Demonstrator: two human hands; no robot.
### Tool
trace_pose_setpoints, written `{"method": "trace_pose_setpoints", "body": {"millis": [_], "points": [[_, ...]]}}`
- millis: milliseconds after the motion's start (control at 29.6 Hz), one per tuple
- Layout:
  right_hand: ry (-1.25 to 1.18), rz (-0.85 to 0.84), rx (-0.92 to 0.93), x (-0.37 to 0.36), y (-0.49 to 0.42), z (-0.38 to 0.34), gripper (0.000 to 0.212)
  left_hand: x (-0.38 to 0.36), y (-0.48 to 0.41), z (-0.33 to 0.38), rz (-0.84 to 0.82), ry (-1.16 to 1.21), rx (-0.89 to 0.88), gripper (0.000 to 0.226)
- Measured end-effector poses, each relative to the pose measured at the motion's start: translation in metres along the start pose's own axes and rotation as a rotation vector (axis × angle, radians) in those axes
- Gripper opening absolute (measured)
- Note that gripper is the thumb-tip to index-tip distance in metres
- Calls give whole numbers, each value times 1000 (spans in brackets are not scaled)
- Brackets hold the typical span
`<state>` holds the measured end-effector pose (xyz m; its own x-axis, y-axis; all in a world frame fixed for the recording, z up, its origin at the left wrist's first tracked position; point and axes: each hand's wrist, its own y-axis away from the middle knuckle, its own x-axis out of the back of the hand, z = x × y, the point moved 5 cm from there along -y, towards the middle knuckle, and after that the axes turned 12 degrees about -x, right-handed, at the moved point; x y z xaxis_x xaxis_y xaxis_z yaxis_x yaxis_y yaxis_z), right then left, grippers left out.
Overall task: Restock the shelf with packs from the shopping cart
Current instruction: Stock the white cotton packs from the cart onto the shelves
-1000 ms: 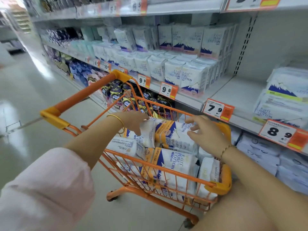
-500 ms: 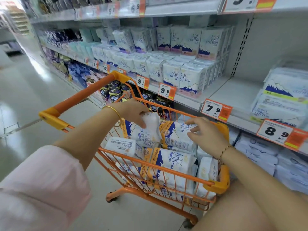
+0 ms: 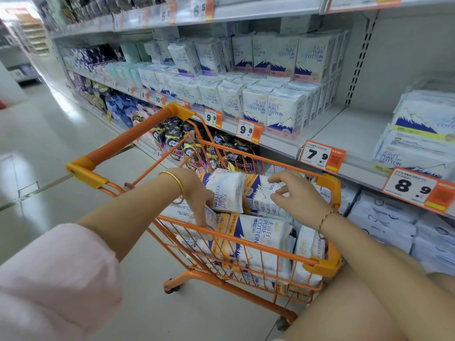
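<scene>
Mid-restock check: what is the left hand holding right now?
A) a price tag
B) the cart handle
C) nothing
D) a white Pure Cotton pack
D: the left hand grips a white Pure Cotton pack by its near edge, above the other packs in the orange cart.

The aisle was brightly and evenly lit from overhead, with no hard shadows. The glossy floor [image 3: 56, 148] threw back pale streaks of glare on its left side, and the far end of the aisle at the upper left was washed out and soft. Dim shade lay under each board of the shelf [image 3: 344, 126], darkest behind the shopping cart [image 3: 328, 184]. The plastic packs [image 3: 251, 232] showed a mild sheen. Wide-angle distortion bowed the shelf's edges and tilted its uprights. The price tags [image 3: 249, 130] read sharply; the pink sleeve [image 3: 49, 279] at the lower left was blurred.
</scene>
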<state>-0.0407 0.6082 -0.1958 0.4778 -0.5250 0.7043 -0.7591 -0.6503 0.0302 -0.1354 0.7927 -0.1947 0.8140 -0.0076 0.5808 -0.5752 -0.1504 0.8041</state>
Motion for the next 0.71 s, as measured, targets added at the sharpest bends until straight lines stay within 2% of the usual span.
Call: {"method": "trace_pose_setpoints", "body": {"millis": [202, 270, 337, 371, 472, 506, 573, 641, 708], "points": [[17, -5, 2, -3, 4, 0, 34, -5, 2, -23, 138, 175, -111, 68], [21, -2, 4, 0, 5, 0, 34, 3, 12, -30, 211, 346, -154, 54], [-10, -9, -14, 0, 4, -3, 34, 20, 28, -30, 287, 633, -246, 37], [-118, -15, -38, 7, 5, -3, 33, 38, 35, -22, 337, 770, -337, 35], [-694, -116, -182, 27, 13, -5, 28, 82, 47, 18, 420, 1044, -578, 48], [-821, -87, -194, 48, 19, 8, 31, 105, 42, 45, 444, 1089, -671, 47], [-919, -88, -161, 71, 29, 25, 50, 130, 32, 82, 494, 1207, -786, 43], [-825, 22, -133, 97, 40, 45, 69, 152, 22, 121, 485, 1206, -863, 43], [-755, 120, -112, 119, 49, 64, 76, 172, 12, 157, 508, 1110, -871, 41]]}}
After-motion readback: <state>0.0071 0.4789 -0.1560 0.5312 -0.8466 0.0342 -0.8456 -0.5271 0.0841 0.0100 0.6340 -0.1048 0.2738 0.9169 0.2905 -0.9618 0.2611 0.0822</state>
